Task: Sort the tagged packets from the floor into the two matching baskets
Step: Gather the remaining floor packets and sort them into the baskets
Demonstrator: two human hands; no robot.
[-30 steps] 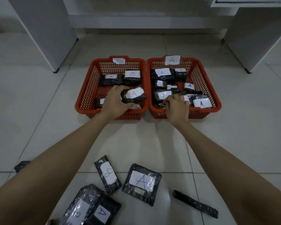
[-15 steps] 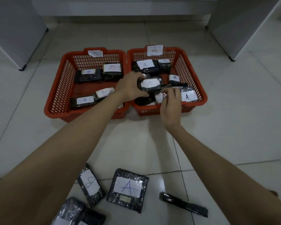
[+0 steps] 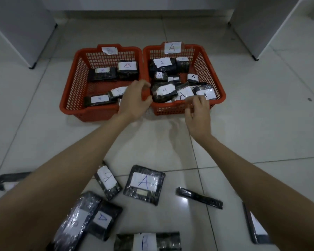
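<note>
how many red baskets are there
2. The basket tagged B sits on the left and the basket tagged A on the right, side by side on the floor tiles beyond both hands. None seem hidden.

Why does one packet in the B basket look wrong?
In the left basket, tagged B, the back-left packet has a small tag that looks more like an A, though it is too blurred to be sure. The other packets there read B. It may belong in the right basket.
</note>
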